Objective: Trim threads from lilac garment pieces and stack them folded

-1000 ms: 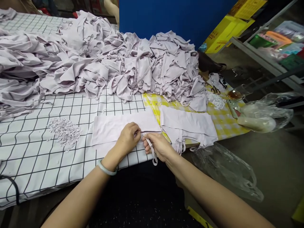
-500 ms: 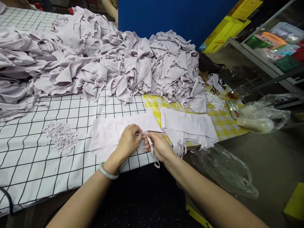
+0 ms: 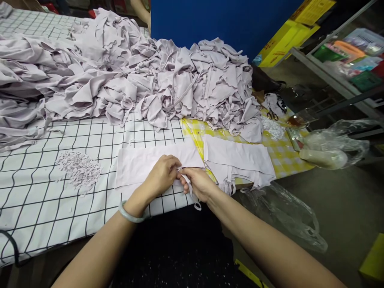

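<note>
Over the near edge of a pale lilac garment (image 3: 144, 160), laid flat on the table, my two hands meet. My left hand (image 3: 166, 172), with a pale bangle (image 3: 129, 213) on its wrist, is closed in a pinch at the garment's edge; its fingertips hide what they grip. My right hand (image 3: 198, 182) is closed on a narrow lilac strap (image 3: 191, 190), whose looped end hangs below the fingers. A small fitting shows between the fingertips, too small to make out. To the right lies a second garment (image 3: 240, 158) with straps at its near edge.
A large heap of lilac garments (image 3: 180, 84) spans the back of the table. Small lilac scraps (image 3: 79, 170) lie at the left. Scissors (image 3: 272, 115), white bits (image 3: 273, 128) and plastic bags (image 3: 336, 140) are at the right. Another person's arm (image 3: 141, 11) shows at the back.
My right hand has moved slightly left, closer to the left fingertips, with the strap still in it. The small fitting is now more covered by the fingers.
</note>
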